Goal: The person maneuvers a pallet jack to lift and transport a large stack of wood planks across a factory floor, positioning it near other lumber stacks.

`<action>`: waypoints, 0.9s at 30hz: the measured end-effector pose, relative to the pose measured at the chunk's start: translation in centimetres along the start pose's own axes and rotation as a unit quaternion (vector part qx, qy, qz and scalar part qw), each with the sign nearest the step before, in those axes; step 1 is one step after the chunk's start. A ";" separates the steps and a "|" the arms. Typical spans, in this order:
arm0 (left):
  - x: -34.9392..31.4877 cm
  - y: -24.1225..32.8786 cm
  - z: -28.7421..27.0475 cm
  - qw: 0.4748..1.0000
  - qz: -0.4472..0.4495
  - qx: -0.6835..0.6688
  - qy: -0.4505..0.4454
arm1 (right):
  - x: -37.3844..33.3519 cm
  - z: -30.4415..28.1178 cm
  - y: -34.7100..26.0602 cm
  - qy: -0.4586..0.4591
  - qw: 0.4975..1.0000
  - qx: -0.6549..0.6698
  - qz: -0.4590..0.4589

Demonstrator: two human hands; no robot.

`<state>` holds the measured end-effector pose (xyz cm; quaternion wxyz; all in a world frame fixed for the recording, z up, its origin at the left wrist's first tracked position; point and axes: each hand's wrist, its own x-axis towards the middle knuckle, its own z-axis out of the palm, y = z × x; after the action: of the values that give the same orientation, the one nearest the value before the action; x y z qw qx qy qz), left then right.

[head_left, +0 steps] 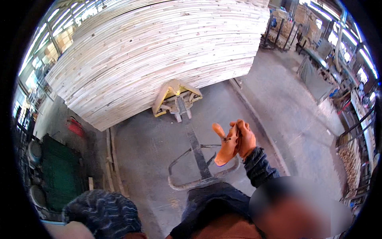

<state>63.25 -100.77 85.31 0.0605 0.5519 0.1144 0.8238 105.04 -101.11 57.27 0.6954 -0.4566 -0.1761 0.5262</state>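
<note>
My right hand [246, 137] wears an orange glove and is raised in front of me, its fingers closed on what looks like a second, loose orange glove [223, 151] that hangs down from it. Its dark knitted sleeve [258, 167] runs back toward my body. Only a dark patterned sleeve [104, 213] of my left arm shows at the lower left; the hand itself is out of sight. Below my right hand, the looped steel handle of a pallet jack [201, 175] lies over the concrete floor.
The pallet jack's yellow body [175, 97] sits under a tall stack of pale wooden boards [159, 51]. A red canister [75, 126] and a green panel [61, 175] stand at the left. Racks, machines and timber line the right side [350, 131].
</note>
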 end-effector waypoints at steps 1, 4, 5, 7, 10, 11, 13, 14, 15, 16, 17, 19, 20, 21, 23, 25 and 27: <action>-0.9 -0.1 0.2 1.000 0.014 0.012 0.006 | 0.1 -0.3 -0.1 -0.003 1.000 -0.004 -0.007; -5.4 0.3 1.2 0.999 -0.018 0.021 -0.029 | 0.3 0.7 0.3 -0.026 0.935 -0.285 -0.211; -9.0 -1.0 2.5 0.993 -0.085 0.004 -0.079 | 0.3 1.0 0.4 -0.030 0.840 -0.442 -0.314; -18.3 -4.3 5.9 0.934 -0.273 0.057 -0.223 | 1.8 -0.6 1.0 -0.047 0.984 -0.110 -0.131; -30.7 -7.3 2.9 0.771 -0.588 0.043 -0.240 | 1.2 4.0 0.9 -0.054 0.993 0.104 -0.006; -33.5 -7.4 2.9 0.691 -0.701 -0.029 -0.171 | 1.4 4.4 1.7 -0.057 0.995 0.007 -0.081; -36.1 -7.3 3.4 0.567 -0.807 -0.146 -0.079 | 1.3 4.5 2.7 -0.068 0.966 -0.158 -0.193; -36.5 -7.3 3.4 0.542 -0.816 -0.188 -0.063 | 1.3 4.4 2.9 -0.073 0.944 -0.222 -0.233; -36.9 -7.4 3.6 0.514 -0.825 -0.230 -0.048 | 1.2 4.0 3.1 -0.071 0.917 -0.283 -0.274; -36.5 -7.5 4.8 0.471 -0.862 -0.187 0.002 | 2.3 3.3 3.9 -0.083 0.956 -0.187 -0.212; -36.9 -7.9 4.9 0.421 -0.883 -0.206 -0.014 | 2.7 2.3 4.3 -0.088 0.979 -0.104 -0.151; -36.8 -8.7 4.3 0.324 -0.916 -0.232 -0.037 | 2.1 3.4 3.7 -0.081 0.995 0.062 -0.022; -36.4 -8.1 4.8 0.300 -0.936 -0.183 -0.030 | 1.6 4.1 3.2 -0.073 0.987 0.136 0.042; -37.0 -8.3 4.3 0.278 -0.932 -0.231 -0.019 | 1.3 4.1 2.8 -0.078 0.988 -0.057 -0.116; -39.2 -8.9 2.2 0.230 -0.918 -0.322 0.006 | 0.7 4.0 2.8 -0.070 0.812 -0.421 -0.398; -38.3 -8.6 3.6 0.247 -0.929 -0.274 0.025 | 0.8 3.6 2.3 -0.081 0.988 -0.064 -0.113; -38.1 -9.4 3.2 0.303 -0.923 -0.238 -0.020 | 0.9 3.2 2.2 -0.066 0.987 0.135 0.048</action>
<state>80.58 -99.89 50.00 0.9119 0.0636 0.3467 0.2105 101.86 -98.85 56.94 0.7111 -0.3308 -0.1270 0.6072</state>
